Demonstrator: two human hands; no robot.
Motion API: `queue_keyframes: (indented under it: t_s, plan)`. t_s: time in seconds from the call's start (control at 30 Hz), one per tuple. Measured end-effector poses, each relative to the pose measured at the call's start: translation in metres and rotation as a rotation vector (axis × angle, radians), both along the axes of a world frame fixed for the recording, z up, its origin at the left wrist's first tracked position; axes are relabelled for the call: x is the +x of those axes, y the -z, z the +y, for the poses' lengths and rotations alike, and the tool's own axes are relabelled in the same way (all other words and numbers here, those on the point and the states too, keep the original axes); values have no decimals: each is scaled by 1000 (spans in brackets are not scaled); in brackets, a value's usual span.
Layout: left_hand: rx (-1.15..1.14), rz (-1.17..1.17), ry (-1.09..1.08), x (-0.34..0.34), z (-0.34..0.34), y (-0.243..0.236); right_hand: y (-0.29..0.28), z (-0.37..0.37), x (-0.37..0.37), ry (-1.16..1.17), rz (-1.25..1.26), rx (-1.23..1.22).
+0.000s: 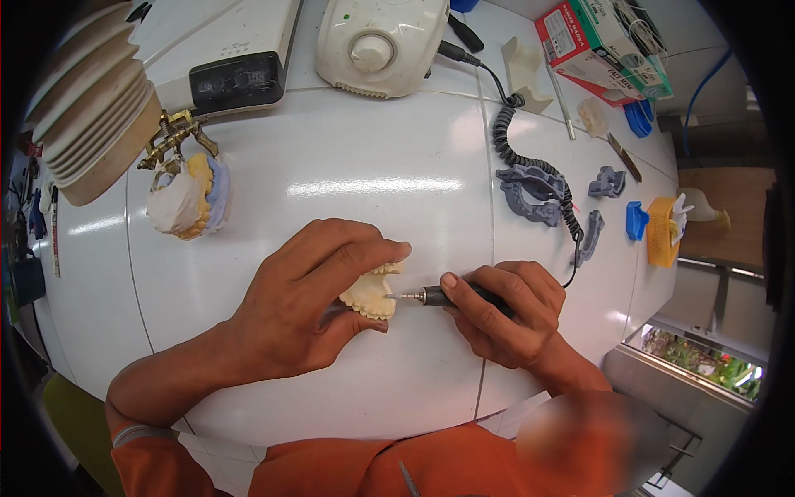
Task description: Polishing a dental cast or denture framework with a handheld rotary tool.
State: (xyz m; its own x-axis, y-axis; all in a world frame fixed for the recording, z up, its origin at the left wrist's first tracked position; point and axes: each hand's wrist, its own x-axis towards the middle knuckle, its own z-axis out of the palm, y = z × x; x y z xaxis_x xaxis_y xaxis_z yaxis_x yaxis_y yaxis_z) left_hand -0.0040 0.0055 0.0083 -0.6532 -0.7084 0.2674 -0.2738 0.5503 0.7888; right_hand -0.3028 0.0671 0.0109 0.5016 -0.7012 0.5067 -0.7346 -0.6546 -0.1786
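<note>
A cream-coloured dental arch model [370, 296] with a row of teeth along its edge is held up over the white table. My left hand [310, 290] grips it between the thumb below and the fingers above. From the right, my right hand [513, 311] holds a black rotary handpiece [468, 298] like a pen. The thin metal bur of the handpiece points left and reaches the model's inner side; whether it touches I cannot tell. A black coiled cord [542, 166] runs from the handpiece to a cream control unit [377, 50] with a round knob.
At the left, a mounted dental cast [186, 199] with a brass articulator stands beside a ribbed beige hose [95, 99]. Grey mould pieces [530, 196] lie at the right, near a blue tray [636, 220] and a yellow basket [662, 232]. A cardboard box [604, 50] stands far right.
</note>
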Motion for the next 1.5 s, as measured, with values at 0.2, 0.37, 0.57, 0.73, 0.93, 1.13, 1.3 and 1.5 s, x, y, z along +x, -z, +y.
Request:
queue_keyframes:
  t_s: [0.2,0.37,0.57,0.73,0.93,1.13,1.3,1.5]
  plan:
    - [6,-2,0,0,0,-1,1,0,-1,-7,-13,0]
    - [10,-1,1,0,-1,-1,3,-1,1,10,-3,-15]
    - [0,-5,3,0,0,0,-1,0,0,-3,2,6]
    - [22,3,2,0,0,-1,2,-1,1,10,7,-16]
    - [6,9,4,-1,0,0,1,1,-1,-5,-14,6]
    - [3,9,5,0,0,0,0,0,-1,-8,6,8]
    - [3,5,8,0,0,0,-1,1,-1,-6,7,18]
    - [1,6,2,0,0,1,0,0,0,-12,-4,1]
